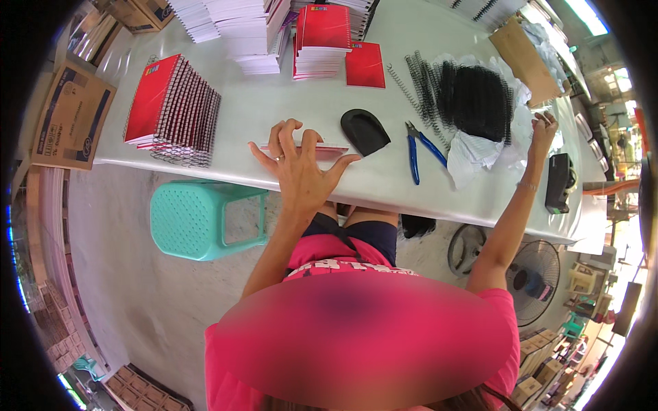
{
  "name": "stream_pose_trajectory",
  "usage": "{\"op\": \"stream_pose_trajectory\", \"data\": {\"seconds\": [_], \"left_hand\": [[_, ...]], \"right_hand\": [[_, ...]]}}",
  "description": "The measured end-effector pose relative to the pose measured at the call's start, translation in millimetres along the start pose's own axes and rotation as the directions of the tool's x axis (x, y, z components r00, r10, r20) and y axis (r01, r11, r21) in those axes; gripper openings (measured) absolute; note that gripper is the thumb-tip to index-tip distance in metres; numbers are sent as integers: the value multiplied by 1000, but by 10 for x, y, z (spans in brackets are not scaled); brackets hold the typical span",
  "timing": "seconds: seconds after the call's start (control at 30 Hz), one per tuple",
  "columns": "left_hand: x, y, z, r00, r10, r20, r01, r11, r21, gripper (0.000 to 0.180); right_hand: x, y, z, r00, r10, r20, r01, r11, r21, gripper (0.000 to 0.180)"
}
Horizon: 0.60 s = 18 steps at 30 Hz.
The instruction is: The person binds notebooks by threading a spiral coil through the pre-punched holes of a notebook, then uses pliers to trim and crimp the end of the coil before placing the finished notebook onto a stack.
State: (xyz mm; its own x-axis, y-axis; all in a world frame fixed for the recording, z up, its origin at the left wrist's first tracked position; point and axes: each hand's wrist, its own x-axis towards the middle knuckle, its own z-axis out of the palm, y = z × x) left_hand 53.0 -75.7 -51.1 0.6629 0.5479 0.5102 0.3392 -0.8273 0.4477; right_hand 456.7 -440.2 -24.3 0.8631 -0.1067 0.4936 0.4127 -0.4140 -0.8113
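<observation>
My left hand (299, 164) is at the table's front edge, its fingers curled over a thin notebook (332, 146) seen edge-on, the thumb stretched to the right. Most of the notebook is hidden under the hand. Far to the right, my right hand (543, 130) has its fingers drawn together beside crumpled white plastic (522, 123); whatever they pinch is too small to make out. Between the hands lie a black rounded holder (364, 132) and blue-handled pliers (426, 147). A pile of black spiral coils (476, 101) rests on the plastic, with loose coils (423, 85) to its left.
Spiral-bound red notebooks (168, 109) are stacked at left. Unbound red-covered notebooks (322, 44) and white page stacks (243, 31) stand at the back, near a single red cover (364, 65). A black tape dispenser (560, 183) sits at right. Below are a green stool (188, 219) and a fan (533, 281).
</observation>
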Motion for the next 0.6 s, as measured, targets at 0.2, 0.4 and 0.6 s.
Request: {"op": "stream_pose_trajectory", "data": {"seconds": [0.2,0.4,0.6], "left_hand": [[-5,-90,59,997,37,-61,-39,999,-26,52],[6,-53,13,995,94,10,-94,995,-38,47],[24,-75,36,992,126,27,-126,992,-26,46]], "right_hand": [[-1621,-1818,599,812,-99,575,49,993,103,31],[-2750,-2272,968,613,-168,772,54,984,171,23],[-2827,-2179,1023,700,-234,675,186,972,145,21]]}}
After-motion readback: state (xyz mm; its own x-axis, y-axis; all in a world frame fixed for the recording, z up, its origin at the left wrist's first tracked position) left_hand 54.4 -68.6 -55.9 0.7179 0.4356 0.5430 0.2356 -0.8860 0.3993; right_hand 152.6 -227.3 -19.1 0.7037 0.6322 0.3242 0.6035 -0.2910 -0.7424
